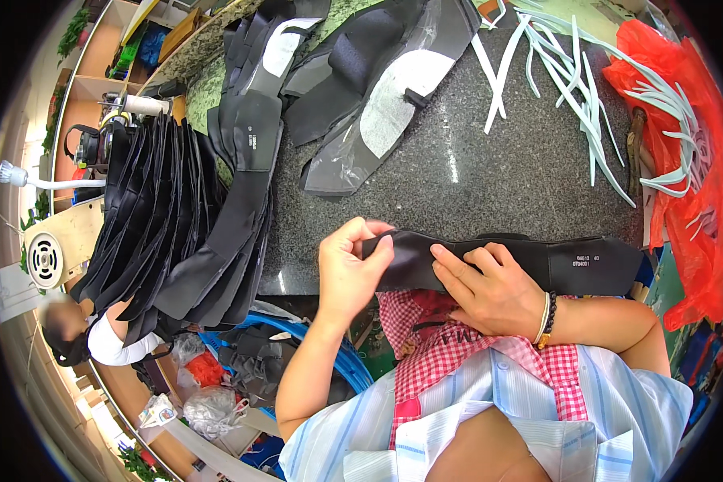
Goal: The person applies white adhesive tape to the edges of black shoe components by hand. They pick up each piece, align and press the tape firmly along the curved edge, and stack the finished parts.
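Pinching the left end of a long, flat, black leather-like strip [578,276] between thumb and fingers of the left hand [350,263]; resting slightly spread fingers of the right hand [490,285] on its middle. Placed along the near edge of the dark grey speckled stone bench [490,189], right of layered black flat panels [157,193] and near a crumpled red plastic bag [683,261].

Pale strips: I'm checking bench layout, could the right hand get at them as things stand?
Probably yes: beyond the black piece the right hand rests on, only dark tabletop seems to separate it from the pale strips.
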{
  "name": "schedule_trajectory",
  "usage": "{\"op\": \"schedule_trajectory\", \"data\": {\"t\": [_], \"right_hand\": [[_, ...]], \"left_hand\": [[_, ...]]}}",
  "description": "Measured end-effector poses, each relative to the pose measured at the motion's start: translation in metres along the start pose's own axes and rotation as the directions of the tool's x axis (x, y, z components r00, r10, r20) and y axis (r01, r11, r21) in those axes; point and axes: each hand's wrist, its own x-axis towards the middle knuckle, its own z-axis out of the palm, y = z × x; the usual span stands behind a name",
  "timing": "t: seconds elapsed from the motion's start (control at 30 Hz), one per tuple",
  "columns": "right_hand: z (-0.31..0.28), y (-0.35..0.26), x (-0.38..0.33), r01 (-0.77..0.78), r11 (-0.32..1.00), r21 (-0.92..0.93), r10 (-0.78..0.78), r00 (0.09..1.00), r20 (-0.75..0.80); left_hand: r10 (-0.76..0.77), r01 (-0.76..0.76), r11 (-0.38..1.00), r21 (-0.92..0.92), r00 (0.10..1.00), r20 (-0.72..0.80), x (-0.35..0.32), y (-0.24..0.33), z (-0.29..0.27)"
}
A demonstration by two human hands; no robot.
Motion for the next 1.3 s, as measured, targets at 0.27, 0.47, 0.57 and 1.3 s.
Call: {"op": "schedule_trajectory", "data": {"t": [0.27,0.47,0.57,1.3], "right_hand": [[-0.012,-0.006,0.027,-0.101,0.995,0.006,0.099,0.983,0.153],[-0.019,0.019,0.004,-0.055,0.979,0.196,0.042,0.997,0.07],[-0.02,0.02,-0.032,-0.098,0.941,0.324,0.117,0.992,-0.039],[-0.06,0.077,-0.111,-0.217,0.968,0.13,0.214,0.976,0.033]], "left_hand": [[0.484,-0.394,0.558,0.73,0.869,0.1,0.008,0.01,0.012],[0.517,-0.503,0.375,0.779,0.811,0.275,-0.029,-0.003,0.016],[0.462,-0.551,0.229,0.802,0.787,0.409,-0.036,0.001,0.023],[0.573,-0.804,-0.184,0.566,0.38,0.726,-0.043,0.011,0.113]]}}
